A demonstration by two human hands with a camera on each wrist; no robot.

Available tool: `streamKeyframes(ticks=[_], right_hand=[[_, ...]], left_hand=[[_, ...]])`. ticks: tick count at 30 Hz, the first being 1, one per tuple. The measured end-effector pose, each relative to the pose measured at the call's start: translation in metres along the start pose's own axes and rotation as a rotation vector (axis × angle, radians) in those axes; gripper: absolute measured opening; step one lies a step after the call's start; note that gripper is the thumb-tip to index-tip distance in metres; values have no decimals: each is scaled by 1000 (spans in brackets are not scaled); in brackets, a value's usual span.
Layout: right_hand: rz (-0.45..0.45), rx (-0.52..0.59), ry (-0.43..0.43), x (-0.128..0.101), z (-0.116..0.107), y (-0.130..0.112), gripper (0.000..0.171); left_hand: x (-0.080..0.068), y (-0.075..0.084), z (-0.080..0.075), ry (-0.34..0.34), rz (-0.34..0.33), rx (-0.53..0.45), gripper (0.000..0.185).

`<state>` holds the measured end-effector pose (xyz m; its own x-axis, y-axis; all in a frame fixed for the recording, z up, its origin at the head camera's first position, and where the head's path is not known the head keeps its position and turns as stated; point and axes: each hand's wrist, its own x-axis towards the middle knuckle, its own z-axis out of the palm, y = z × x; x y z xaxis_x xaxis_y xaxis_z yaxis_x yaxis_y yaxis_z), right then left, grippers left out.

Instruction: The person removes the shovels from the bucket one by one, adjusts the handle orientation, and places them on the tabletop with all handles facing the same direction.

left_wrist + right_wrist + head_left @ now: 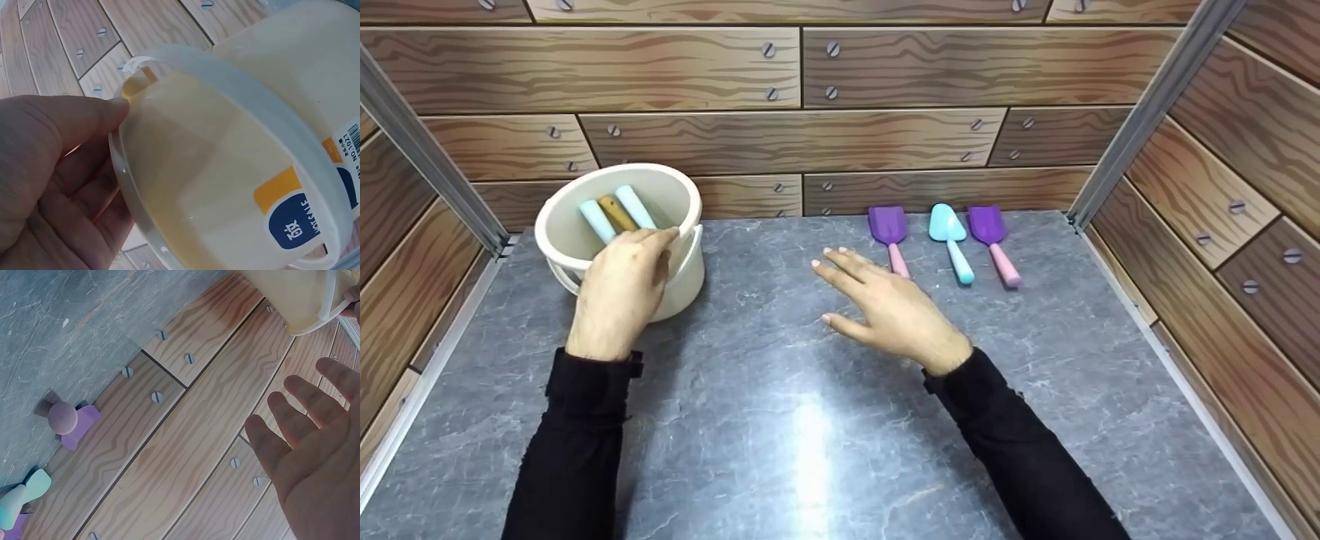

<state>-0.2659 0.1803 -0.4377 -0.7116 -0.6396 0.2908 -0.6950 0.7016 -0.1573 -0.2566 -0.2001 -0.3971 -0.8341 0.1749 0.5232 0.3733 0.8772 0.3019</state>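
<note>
A cream plastic bucket [684, 279] stands at the back left of the grey table. Three tool handles [617, 211], two pale blue and one brown, stick up inside it. My left hand [619, 289] grips the near rim, fingers curled over the edge; in the left wrist view the thumb [84, 121] lies against the bucket [225, 169] rim. My right hand [885, 307] hovers open over the middle of the table, fingers spread, holding nothing. Beyond it lie a purple toy shovel [887, 225], a teal one [947, 225] and another purple one [986, 223].
Wood-pattern walls [885, 135] close in the table [780, 420] at the back and both sides. In the right wrist view the open right hand [315, 467] is seen with a purple shovel [70, 422], the teal shovel [22, 498] and the bucket [292, 292].
</note>
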Motion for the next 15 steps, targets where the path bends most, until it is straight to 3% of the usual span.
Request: streamKeyframes(ticks=[8,15], right_hand=[[-32,-26,13,1,-1,-5,77],[-55,-19,19,-1,-2,-7,76]], left_hand=[[2,-6,-5,-29,-19,-61,31],[11,-11,-15,-224,-35,-43,45]])
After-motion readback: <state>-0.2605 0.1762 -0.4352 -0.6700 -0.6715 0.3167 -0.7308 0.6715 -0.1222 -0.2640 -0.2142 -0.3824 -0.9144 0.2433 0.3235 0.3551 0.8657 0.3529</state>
